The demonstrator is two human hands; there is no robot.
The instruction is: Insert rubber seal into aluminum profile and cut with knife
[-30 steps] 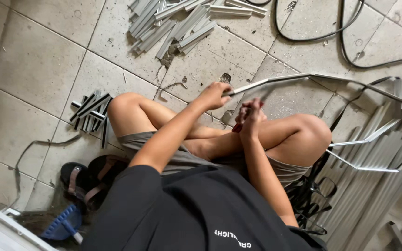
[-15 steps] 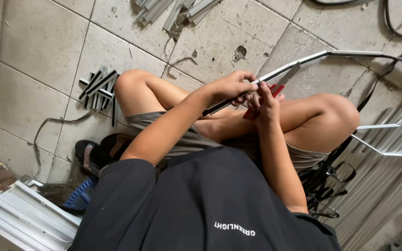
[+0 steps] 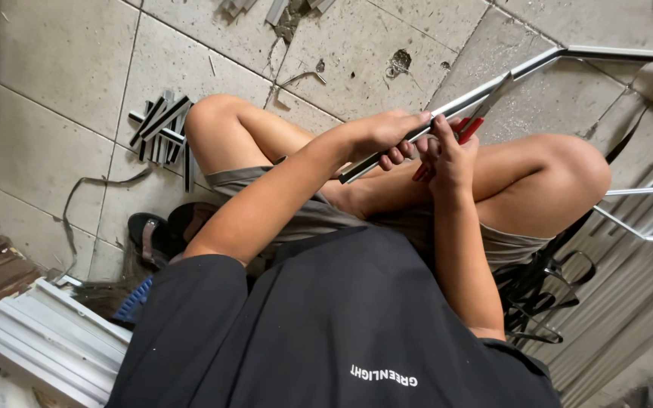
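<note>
- Left hand [image 3: 391, 136] has its fingers wrapped around the metal frame [image 3: 493, 87], over the knees.
- Right hand [image 3: 447, 155], touching it, is closed on a red-handled tool [image 3: 466, 130] (jaws hidden) against the frame.
- Since half a second ago the hands sit slightly lower in view; grips unchanged.

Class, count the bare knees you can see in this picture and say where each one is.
2. One knee is raised at the left, by the short metal strips; the other knee is at the right, under the bent metal frame.
</note>
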